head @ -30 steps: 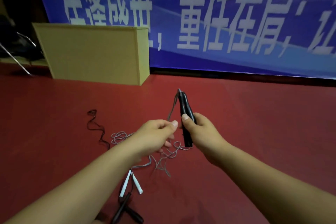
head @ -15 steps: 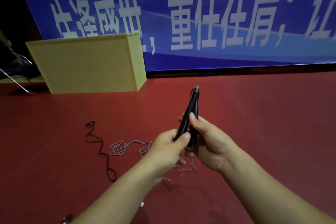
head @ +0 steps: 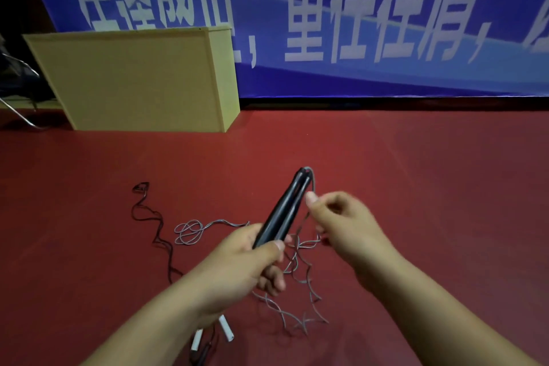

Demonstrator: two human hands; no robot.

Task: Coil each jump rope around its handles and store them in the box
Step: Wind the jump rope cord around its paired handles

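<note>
Together, black handles [head: 282, 212] sit gripped in left hand [head: 252, 258]; right hand [head: 335, 217] pinches grey rope [head: 297, 270].

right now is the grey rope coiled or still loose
Loose: the grey rope trails in tangles on the floor, none wound round the black handles.

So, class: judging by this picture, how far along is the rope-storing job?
Nothing looks stored yet. In hand: the left hand grips the paired black handles while the right hand pinches the grey cord, still loose. Left: coiling it, the dark rope, the white handles, then the box.
</note>
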